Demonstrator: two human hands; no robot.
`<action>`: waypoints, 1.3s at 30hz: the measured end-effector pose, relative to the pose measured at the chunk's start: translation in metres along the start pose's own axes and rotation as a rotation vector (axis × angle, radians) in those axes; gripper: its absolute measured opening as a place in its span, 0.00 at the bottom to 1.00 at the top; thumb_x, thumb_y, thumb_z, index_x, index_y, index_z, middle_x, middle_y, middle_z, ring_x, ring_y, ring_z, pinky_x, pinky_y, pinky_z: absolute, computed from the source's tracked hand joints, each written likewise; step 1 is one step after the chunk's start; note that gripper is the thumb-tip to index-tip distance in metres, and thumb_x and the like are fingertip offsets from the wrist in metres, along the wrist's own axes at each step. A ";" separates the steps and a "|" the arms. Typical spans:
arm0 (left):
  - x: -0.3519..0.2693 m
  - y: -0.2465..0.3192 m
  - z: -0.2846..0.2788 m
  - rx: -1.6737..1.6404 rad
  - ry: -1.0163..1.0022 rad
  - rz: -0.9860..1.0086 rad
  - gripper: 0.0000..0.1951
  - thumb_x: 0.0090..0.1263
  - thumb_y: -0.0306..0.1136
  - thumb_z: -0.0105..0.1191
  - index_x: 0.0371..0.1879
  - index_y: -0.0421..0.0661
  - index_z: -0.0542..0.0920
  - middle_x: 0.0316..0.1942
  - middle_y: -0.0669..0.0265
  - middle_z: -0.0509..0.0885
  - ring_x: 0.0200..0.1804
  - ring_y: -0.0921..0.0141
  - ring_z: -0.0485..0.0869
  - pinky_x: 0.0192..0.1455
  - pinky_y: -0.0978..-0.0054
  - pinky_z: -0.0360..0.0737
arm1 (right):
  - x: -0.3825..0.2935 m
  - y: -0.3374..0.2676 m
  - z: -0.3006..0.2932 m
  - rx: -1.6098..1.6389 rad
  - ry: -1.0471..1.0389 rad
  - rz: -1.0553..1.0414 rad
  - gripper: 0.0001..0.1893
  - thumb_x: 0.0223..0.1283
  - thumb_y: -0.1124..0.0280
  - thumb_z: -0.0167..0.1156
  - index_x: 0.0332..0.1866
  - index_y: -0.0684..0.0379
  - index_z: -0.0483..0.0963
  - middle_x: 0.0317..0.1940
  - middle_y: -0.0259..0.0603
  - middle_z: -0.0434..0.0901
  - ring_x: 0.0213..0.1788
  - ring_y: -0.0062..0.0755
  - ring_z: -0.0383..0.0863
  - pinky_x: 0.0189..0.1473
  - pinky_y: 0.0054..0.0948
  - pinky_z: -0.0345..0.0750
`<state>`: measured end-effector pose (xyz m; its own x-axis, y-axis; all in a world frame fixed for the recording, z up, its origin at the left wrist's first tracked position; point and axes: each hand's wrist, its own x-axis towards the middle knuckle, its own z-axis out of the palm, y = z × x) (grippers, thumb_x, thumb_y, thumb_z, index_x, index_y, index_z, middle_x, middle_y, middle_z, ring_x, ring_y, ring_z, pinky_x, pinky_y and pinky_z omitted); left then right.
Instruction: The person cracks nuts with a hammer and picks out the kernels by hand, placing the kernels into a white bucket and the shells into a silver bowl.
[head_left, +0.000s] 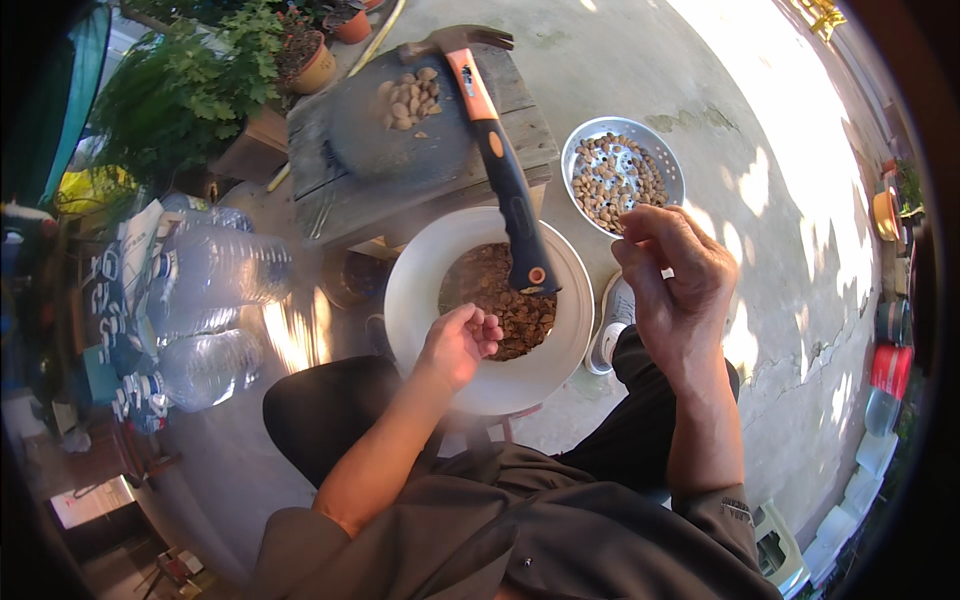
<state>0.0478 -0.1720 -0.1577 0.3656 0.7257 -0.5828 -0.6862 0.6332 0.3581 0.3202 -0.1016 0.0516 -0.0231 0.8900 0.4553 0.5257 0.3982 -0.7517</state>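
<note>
A claw hammer (499, 150) with a black and orange handle lies across a dark stone slab (360, 154), its handle end reaching out over a white basin (412, 300). Brown nuts or fruit pits (409, 99) are heaped on the slab. Broken brown shell pieces (525, 322) fill the basin's bottom. My left hand (461, 345) is above the basin's near left side, fingers loosely curled; whether it holds something is unclear. Beside a perforated metal colander (677, 161) holding tan kernels (615, 180), my right hand (675, 270) is raised with thumb and fingertips together; anything between them is too small to tell.
The slab rests on a weathered wooden table (525, 124). Large clear plastic bottles (217, 315) crowd the left side, near potted plants (202, 97). A shoe (611, 322) stands on the concrete floor between basin and colander. A pale plastic stool (780, 547) is at the lower right.
</note>
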 end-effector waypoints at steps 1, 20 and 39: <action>-0.016 0.004 0.014 -0.016 -0.006 0.047 0.14 0.82 0.41 0.48 0.46 0.42 0.80 0.48 0.55 0.87 0.50 0.57 0.85 0.52 0.61 0.84 | 0.000 -0.006 0.000 0.008 -0.008 -0.030 0.11 0.52 0.85 0.66 0.42 0.64 0.79 0.28 0.41 0.81 0.23 0.29 0.81 0.29 0.26 0.77; -0.151 0.033 0.141 -0.297 -0.363 0.382 0.49 0.78 0.72 0.27 0.79 0.36 0.59 0.80 0.50 0.62 0.82 0.57 0.56 0.85 0.58 0.49 | -0.060 -0.063 0.076 0.195 -0.370 -0.356 0.17 0.55 0.78 0.72 0.50 0.63 0.80 0.36 0.42 0.81 0.30 0.42 0.86 0.30 0.35 0.83; -0.153 0.026 0.164 -0.212 -0.415 0.403 0.46 0.81 0.69 0.28 0.78 0.35 0.59 0.81 0.52 0.60 0.79 0.62 0.61 0.82 0.62 0.55 | -0.056 -0.063 0.060 0.312 -0.370 -0.329 0.09 0.59 0.81 0.68 0.42 0.62 0.76 0.33 0.42 0.81 0.31 0.37 0.86 0.31 0.32 0.82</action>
<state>0.0774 -0.2223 0.0605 0.2364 0.9680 -0.0836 -0.9161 0.2508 0.3130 0.2376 -0.1630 0.0447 -0.4676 0.7046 0.5337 0.1664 0.6631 -0.7298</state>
